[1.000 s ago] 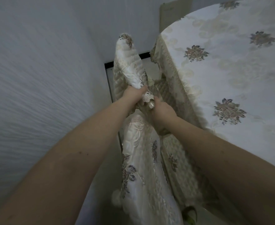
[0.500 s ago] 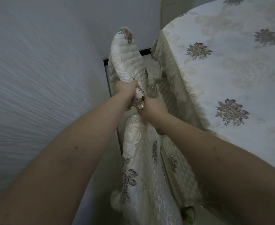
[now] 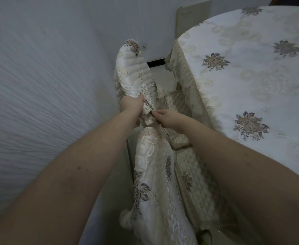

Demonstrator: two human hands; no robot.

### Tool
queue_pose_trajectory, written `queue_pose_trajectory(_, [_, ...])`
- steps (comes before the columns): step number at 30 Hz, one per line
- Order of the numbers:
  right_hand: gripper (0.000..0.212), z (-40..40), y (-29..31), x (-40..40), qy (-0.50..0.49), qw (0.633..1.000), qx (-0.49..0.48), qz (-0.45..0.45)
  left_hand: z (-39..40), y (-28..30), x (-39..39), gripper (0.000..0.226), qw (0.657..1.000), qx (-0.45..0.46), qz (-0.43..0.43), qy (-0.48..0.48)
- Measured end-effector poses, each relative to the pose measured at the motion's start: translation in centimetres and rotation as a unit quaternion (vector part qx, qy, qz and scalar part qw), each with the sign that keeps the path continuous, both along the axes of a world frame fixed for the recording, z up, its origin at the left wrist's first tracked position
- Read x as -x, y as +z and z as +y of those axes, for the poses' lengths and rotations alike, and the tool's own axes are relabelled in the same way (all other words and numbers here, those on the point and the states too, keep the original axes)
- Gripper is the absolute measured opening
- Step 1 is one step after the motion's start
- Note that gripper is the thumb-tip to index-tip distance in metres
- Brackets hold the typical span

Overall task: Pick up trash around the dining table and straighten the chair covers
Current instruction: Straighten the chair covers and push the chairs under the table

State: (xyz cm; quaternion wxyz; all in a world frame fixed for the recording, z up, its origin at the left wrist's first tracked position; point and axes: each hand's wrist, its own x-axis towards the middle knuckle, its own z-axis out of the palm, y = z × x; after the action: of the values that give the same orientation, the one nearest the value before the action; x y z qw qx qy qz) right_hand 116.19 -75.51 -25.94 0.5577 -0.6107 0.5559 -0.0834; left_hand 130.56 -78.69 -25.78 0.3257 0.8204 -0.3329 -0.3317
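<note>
Beside the left edge of the worktop (image 3: 251, 85), between it and the pale wall (image 3: 39, 85), a chair stands wrapped in a quilted, flowered chair cover (image 3: 152, 174), and both hands meet at the chair back. The left hand (image 3: 130, 106) has its grip clamped on a bunched fold of the upper cover, where a lace trim (image 3: 147, 103) shows. The right hand (image 3: 168, 117) pinches a narrow strip of the cover just below, fingers curled together around it; whether this is a tie or only an edge of fabric cannot be told. By the look of it, the step in hand is pulling the upper piece into line with the lower one. Tugging too hard from here could tear the lace or drag the cover off the far corner of the chair back, since the slippery fabric is held only at one bunched spot. A sideways pull might also snag the fringe of the tablecloth hanging over the worktop's left edge, close to the chair. The chair frame itself is hidden under cloth, apart from a dark bar by the seat cushion (image 3: 180, 106). At the bottom edge, something greenish lies on the floor, cut off and too dim to identify. No trash is plainly visible.
</note>
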Motion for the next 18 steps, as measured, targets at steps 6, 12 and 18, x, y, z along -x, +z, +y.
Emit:
queue_pose_trajectory(6, [0.053,0.9,0.9,-1.8,0.003,0.999,-0.003,0.032,0.6,0.3,-0.2,0.039,1.000,-0.006,-0.003,0.017])
queue_pose_trajectory(12, [0.057,2.8,0.8,-2.2,-0.013,1.000,-0.008,0.017,1.6,0.9,-0.9,0.043,1.000,-0.022,0.002,-0.011])
queue_pose_trajectory(18, [0.062,11.1,0.5,-0.7,-0.130,0.991,0.026,-0.025,2.6,-2.9,-3.2,0.093,0.991,-0.069,0.085,-0.071])
